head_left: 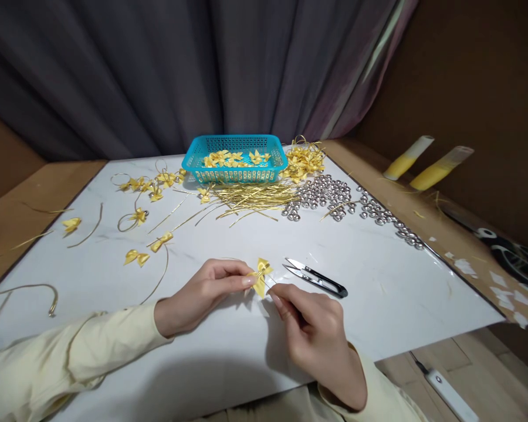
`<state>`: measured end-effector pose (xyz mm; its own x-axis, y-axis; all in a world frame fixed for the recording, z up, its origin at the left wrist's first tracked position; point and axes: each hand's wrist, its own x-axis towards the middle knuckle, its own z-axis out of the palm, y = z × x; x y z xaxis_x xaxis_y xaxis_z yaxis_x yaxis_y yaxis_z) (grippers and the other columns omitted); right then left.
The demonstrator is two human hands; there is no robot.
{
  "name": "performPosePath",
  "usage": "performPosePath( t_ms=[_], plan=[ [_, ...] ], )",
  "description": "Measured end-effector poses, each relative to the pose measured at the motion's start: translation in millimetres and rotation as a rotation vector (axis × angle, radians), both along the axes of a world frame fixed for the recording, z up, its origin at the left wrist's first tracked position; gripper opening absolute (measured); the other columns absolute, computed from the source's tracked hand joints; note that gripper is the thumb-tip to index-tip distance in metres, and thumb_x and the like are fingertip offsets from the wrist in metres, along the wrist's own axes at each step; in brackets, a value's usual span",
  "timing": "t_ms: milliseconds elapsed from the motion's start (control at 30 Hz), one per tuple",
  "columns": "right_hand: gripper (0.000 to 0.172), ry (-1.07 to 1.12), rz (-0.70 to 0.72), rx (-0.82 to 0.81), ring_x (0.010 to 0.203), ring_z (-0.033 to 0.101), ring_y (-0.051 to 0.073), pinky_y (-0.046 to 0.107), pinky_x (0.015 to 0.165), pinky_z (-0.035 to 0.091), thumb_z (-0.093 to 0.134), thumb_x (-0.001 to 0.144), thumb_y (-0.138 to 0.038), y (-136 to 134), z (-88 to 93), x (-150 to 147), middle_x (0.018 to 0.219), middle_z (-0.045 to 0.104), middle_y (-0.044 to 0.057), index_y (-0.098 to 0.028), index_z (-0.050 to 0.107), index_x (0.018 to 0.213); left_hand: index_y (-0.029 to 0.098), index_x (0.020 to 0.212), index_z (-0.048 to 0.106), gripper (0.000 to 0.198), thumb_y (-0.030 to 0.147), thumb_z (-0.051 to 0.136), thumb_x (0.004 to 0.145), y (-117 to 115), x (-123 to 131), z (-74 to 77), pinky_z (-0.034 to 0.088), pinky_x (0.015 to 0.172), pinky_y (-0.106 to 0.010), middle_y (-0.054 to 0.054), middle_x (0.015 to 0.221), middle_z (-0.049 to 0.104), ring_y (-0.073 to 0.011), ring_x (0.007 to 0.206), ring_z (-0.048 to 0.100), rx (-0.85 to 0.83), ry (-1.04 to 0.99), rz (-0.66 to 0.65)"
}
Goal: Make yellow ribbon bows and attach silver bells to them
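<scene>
Between finger and thumb, my left hand [213, 293] pinches a yellow ribbon bow [262, 275] above the white table mat. My right hand [314, 331] is closed on a thin gold cord [270, 283] that runs to the bow's middle. To the right of the bow lie black-handled thread snips [317, 276] with their blades apart, touched by neither hand. Another yellow bow [136, 257] rests on the mat left of my left hand, near a bow with a gold cord tail [162, 241].
A turquoise basket [235, 174] holding yellow bows stands at the back. Before it lie gold cord lengths [255, 198], with silver rings [325, 193] to their right. More bows [305, 161] are heaped beside the basket. Large black-handled scissors [510, 249] lie at the right.
</scene>
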<state>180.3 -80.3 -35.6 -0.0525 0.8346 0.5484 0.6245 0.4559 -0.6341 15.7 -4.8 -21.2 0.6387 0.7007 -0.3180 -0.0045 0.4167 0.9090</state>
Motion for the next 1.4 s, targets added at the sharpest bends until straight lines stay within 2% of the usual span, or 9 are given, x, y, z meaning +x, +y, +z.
performPosePath(
  t_ms=[133,300,400,500,700,1100,1167,1333,1400],
  plan=[
    [0.022,-0.027,-0.004,0.003,0.040,0.033,0.009,0.022,0.041,0.030,0.041,0.078,-0.004,0.4,-1.1,-0.8,0.049,0.045,-0.003,-0.013,0.060,0.072,0.016,0.071,0.067,0.011,0.024,0.063,0.077,1.0,-2.3,-2.5,0.037,0.068,-0.026,-0.003,0.074,0.059,-0.0147,0.072,0.048,0.133,0.028,-0.024],
    [0.022,-0.020,0.013,-0.065,0.040,0.031,0.008,0.021,0.041,0.029,0.041,0.078,-0.004,0.4,-1.7,-1.7,0.048,0.041,-0.005,-0.013,0.059,0.070,0.015,0.072,0.064,0.015,0.024,0.059,0.082,-0.6,-4.1,-1.0,0.037,0.065,-0.027,-0.004,0.073,0.055,-0.0155,0.071,0.048,0.364,0.098,-0.029],
    [0.022,-0.002,0.024,-0.102,0.040,0.031,0.008,0.021,0.041,0.029,0.041,0.079,-0.005,0.4,-0.7,-2.3,0.048,0.039,-0.005,-0.013,0.059,0.069,0.014,0.073,0.064,0.014,0.023,0.057,0.083,-2.7,-4.0,0.4,0.037,0.066,-0.027,-0.004,0.074,0.055,-0.0154,0.072,0.048,0.446,0.105,-0.029],
    [0.021,0.036,0.043,-0.111,0.040,0.034,0.007,0.020,0.041,0.030,0.042,0.081,-0.005,0.2,1.1,-2.5,0.049,0.042,-0.005,-0.013,0.060,0.072,0.014,0.073,0.065,0.014,0.021,0.058,0.083,-5.0,-3.0,0.2,0.037,0.067,-0.026,-0.003,0.074,0.056,-0.0146,0.072,0.049,0.387,0.076,-0.039],
    [0.020,0.087,0.056,-0.110,0.042,0.039,0.007,0.019,0.043,0.033,0.042,0.084,-0.007,-1.2,5.0,-1.4,0.052,0.047,-0.004,-0.012,0.061,0.077,0.017,0.071,0.069,0.010,0.019,0.063,0.078,-6.7,0.0,1.5,0.037,0.067,-0.022,0.000,0.073,0.060,-0.0118,0.072,0.049,0.063,-0.064,0.007],
    [0.019,0.117,0.076,-0.085,0.043,0.043,0.008,0.020,0.044,0.035,0.043,0.086,-0.007,-2.9,4.4,0.0,0.054,0.050,-0.003,-0.012,0.061,0.080,0.015,0.069,0.071,0.006,0.020,0.069,0.071,-5.8,1.3,5.9,0.037,0.065,-0.021,-0.001,0.073,0.060,-0.0113,0.069,0.048,-0.102,-0.122,0.041],
    [0.019,0.113,0.081,-0.082,0.043,0.041,0.008,0.020,0.044,0.035,0.044,0.085,-0.007,-2.9,4.5,-0.2,0.054,0.049,-0.003,-0.012,0.061,0.080,0.015,0.069,0.070,0.007,0.020,0.068,0.073,-5.2,0.8,4.7,0.037,0.066,-0.022,-0.002,0.073,0.059,-0.0120,0.070,0.048,-0.079,-0.109,0.023],
    [0.020,0.107,0.079,-0.136,0.041,0.038,0.007,0.020,0.043,0.032,0.044,0.085,-0.008,-1.3,4.4,0.6,0.051,0.044,-0.004,-0.012,0.061,0.076,0.017,0.073,0.069,0.010,0.018,0.063,0.080,-3.4,-3.7,-0.3,0.036,0.070,-0.024,-0.001,0.074,0.058,-0.0129,0.075,0.048,0.192,-0.054,-0.011],
    [0.020,0.116,0.083,-0.145,0.042,0.038,0.007,0.020,0.043,0.032,0.044,0.085,-0.008,-1.2,4.3,0.9,0.051,0.045,-0.004,-0.012,0.061,0.075,0.017,0.074,0.069,0.010,0.017,0.062,0.081,-3.6,-5.0,-0.8,0.035,0.070,-0.024,0.000,0.075,0.057,-0.0127,0.075,0.048,0.234,-0.052,-0.013]
  ],
)
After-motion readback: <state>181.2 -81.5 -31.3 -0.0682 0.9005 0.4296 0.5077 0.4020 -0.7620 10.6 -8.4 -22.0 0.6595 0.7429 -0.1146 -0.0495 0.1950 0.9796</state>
